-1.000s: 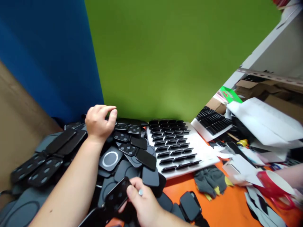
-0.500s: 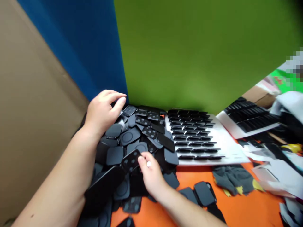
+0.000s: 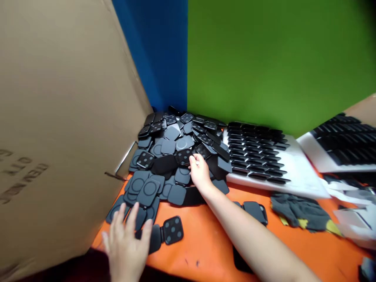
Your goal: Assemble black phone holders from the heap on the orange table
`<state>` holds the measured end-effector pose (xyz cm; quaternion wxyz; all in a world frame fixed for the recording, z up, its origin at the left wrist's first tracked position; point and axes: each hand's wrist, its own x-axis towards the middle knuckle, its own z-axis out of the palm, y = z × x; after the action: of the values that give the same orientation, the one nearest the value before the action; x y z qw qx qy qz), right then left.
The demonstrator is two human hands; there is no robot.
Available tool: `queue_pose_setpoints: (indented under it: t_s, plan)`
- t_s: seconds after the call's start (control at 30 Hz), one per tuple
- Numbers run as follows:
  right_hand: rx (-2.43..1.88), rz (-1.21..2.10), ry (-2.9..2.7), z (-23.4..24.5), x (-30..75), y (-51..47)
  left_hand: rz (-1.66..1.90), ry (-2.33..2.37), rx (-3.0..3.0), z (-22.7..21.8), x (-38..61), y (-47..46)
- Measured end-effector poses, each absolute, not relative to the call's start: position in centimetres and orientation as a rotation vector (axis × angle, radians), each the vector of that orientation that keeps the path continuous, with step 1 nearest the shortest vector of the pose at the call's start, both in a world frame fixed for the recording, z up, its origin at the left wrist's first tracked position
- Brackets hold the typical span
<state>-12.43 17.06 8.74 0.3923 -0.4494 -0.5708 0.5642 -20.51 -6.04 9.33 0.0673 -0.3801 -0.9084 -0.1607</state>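
Observation:
A heap of dark grey and black folding charging pads (image 3: 168, 147), some with a ring and some with round dots, covers the left of the orange table. My right hand (image 3: 200, 171) reaches into the middle of the heap, thumb and fingers closed on the edge of a dotted folding pad (image 3: 184, 157). Near the front edge my left hand (image 3: 126, 243) is open, fingers spread, beside several ringed pads (image 3: 148, 192). Just right of it lies an unfolded pad with a dotted panel (image 3: 173, 230). The left fingertips overlap the pads in view; whether they touch I cannot tell.
A white foam tray (image 3: 305, 176) holds rows of upright black pads behind the right forearm, and a second tray (image 3: 317, 158) stands farther right. Grey gloves (image 3: 302, 209) lie on the orange table (image 3: 202, 243). A cardboard box (image 3: 58, 117) walls the left; green and blue panels rise behind.
My left hand has moved from above the back left of the heap down to its front, fingers now spread. My right hand still pinches the dotted pad. The view has turned left.

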Motion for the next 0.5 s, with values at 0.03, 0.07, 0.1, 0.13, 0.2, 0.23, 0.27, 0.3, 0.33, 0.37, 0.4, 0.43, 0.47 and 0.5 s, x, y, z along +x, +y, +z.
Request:
queue_pose_setpoints:
  t_s: [0.03,0.07,0.1,0.13,0.2,0.23,0.27,0.3,0.33,0.37,0.4,0.43,0.47,0.5]
  plan:
    - [-1.139,1.477,-1.420,8.8,-12.5,17.0,-0.361,-2.814,-1.117,8.5,-19.7,-6.4]
    - [-1.134,1.514,-1.401,9.0,-12.6,16.9,-0.278,-2.872,-1.090,7.9,-19.2,-6.5]
    - [-1.124,1.548,-1.388,9.2,-12.6,16.6,-0.220,-2.911,-1.071,7.5,-18.8,-6.4]
    - [-1.110,1.589,-1.368,9.4,-12.5,16.4,-0.184,-2.938,-1.066,7.4,-18.6,-6.2]
    - [-1.071,1.674,-1.320,9.8,-11.9,15.6,-0.149,-2.958,-1.079,7.4,-18.8,-5.6]
    - [-1.051,1.712,-1.295,10.0,-11.5,15.1,-0.143,-2.957,-1.094,7.5,-18.9,-5.4]
    - [-1.034,1.744,-1.271,10.2,-10.8,14.6,-0.140,-2.951,-1.119,7.6,-19.1,-5.1]
    - [-1.024,1.766,-1.248,10.4,-10.0,14.1,-0.140,-2.943,-1.145,7.7,-19.3,-4.9]
    - [-1.018,1.788,-1.221,10.5,-9.0,13.6,-0.148,-2.934,-1.162,7.7,-19.4,-4.6]
    - [-1.014,1.814,-1.190,10.6,-7.9,13.0,-0.154,-2.926,-1.175,7.7,-19.4,-4.3]
    - [-1.011,1.844,-1.161,10.7,-6.7,12.4,-0.153,-2.919,-1.188,7.7,-19.4,-3.9]
    - [-1.009,1.877,-1.143,10.6,-5.2,11.7,-0.150,-2.914,-1.189,7.8,-19.4,-3.4]
    - [-1.010,1.911,-1.145,10.5,-3.7,11.0,-0.147,-2.908,-1.182,7.8,-19.3,-2.8]
    - [-1.020,1.939,-1.169,10.4,-2.0,10.3,-0.147,-2.899,-1.174,7.9,-19.2,-2.2]
